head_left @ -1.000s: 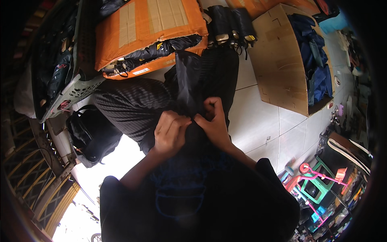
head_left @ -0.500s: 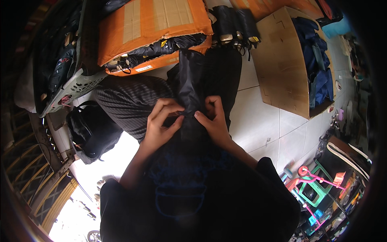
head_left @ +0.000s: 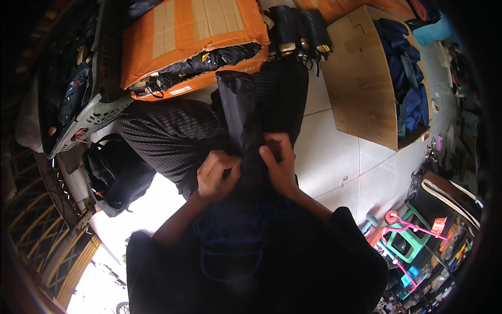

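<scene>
A long black fabric sleeve [head_left: 238,102], shaped like a folded umbrella's cover, lies over my lap with its far end toward the cardboard box. My left hand [head_left: 217,175] is closed in a pinch at the sleeve's near left edge. On the opposite edge my right hand [head_left: 280,162] grips the cloth, thumb on top and fingers curled. The near end of the sleeve blends into my dark shirt, so its opening and whatever is inside are hidden.
An orange-taped carton [head_left: 193,31] holds several folded black umbrellas; more umbrellas [head_left: 298,31] lie beside it. A cardboard box [head_left: 361,78] with blue cloth stands right. A grey crate [head_left: 112,107] and black backpack [head_left: 117,172] are left. A green stool [head_left: 413,235] sits lower right.
Both hands have come slightly nearer to me, and the left fingers have closed more tightly. The sleeve's far end has shifted left and now lies flatter and smoother.
</scene>
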`<state>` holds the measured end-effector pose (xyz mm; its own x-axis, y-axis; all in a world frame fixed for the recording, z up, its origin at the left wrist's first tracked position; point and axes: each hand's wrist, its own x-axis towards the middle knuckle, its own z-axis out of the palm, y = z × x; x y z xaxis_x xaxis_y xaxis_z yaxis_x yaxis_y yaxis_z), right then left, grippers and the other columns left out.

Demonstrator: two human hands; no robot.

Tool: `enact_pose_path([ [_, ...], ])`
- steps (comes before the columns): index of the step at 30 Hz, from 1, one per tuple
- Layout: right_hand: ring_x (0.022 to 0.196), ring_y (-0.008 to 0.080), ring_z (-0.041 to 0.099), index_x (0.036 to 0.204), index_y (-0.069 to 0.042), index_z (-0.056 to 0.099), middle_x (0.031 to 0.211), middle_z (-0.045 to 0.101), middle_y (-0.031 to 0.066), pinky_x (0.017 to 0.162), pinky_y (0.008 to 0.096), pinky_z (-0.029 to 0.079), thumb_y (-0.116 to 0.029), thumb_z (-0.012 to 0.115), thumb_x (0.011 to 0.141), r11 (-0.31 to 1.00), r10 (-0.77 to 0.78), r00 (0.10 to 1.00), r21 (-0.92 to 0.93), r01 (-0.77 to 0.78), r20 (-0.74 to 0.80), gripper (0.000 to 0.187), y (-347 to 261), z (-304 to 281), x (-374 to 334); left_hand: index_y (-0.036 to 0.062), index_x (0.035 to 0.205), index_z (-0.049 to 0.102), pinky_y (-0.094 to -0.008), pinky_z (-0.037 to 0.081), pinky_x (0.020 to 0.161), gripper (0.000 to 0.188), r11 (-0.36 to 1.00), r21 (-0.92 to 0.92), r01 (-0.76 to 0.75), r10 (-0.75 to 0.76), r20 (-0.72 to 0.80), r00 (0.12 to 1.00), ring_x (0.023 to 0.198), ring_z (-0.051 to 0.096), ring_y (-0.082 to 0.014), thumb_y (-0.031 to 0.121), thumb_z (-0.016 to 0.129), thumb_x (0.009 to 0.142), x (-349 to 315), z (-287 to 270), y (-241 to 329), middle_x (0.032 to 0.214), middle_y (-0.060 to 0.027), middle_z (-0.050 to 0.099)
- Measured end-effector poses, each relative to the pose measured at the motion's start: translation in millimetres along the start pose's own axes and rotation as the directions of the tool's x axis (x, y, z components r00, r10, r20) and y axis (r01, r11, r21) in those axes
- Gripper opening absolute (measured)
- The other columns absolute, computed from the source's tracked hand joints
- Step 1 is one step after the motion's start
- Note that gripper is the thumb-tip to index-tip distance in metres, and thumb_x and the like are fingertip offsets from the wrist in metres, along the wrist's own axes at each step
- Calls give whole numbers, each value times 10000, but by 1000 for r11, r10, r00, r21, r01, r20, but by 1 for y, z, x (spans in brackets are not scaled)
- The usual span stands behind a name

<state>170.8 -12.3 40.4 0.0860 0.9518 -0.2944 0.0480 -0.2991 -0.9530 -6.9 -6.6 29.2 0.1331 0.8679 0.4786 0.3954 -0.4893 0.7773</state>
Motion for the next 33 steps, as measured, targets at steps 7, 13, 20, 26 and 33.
enact_pose_path([
  [7, 914, 178, 702, 1031, 2, 611, 1019, 679, 107, 737, 272, 559, -3, 659, 892, 959, -226, 963, -139, 246, 145, 147, -9, -17, 19, -11, 925, 594, -320, 514, 711, 192, 973, -101, 207, -195, 115, 974, 816, 620, -229, -79, 648, 754, 9, -3, -6, 908, -131, 599],
  [13, 814, 191, 689, 979, -5, 585, 928, 631, 113, 677, 303, 536, 12, 658, 877, 910, -258, 942, -273, 311, 214, 126, -10, -21, 28, -7, 888, 572, -284, 557, 667, 199, 923, -97, 373, -357, 149, 922, 785, 612, -180, -58, 698, 743, 23, 6, 5, 878, -103, 568],
  [20, 804, 355, 624, 965, -19, 509, 908, 555, 154, 681, 395, 490, 41, 603, 882, 799, -380, 861, -350, 490, 338, 139, -14, -25, 25, 3, 840, 590, -294, 551, 656, 182, 912, -113, 394, -379, 134, 916, 772, 634, -192, -66, 735, 755, 21, 6, 8, 869, -93, 579],
  [26, 803, 357, 609, 943, -12, 507, 901, 544, 159, 690, 394, 485, 59, 594, 877, 815, -390, 845, -290, 501, 365, 130, -21, -26, 17, 3, 824, 605, -340, 505, 728, 186, 939, -129, 319, -296, 170, 940, 831, 634, -244, -46, 767, 747, 3, -4, -2, 855, -102, 611],
  [33, 925, 209, 623, 1065, -17, 549, 1054, 593, 109, 802, 340, 491, -3, 586, 915, 964, -162, 880, -119, 239, 447, 155, -4, -40, 24, 7, 851, 604, -347, 483, 766, 158, 922, -275, 274, -236, 161, 958, 848, 607, -264, -5, 751, 793, -9, -11, -13, 851, -101, 604],
])
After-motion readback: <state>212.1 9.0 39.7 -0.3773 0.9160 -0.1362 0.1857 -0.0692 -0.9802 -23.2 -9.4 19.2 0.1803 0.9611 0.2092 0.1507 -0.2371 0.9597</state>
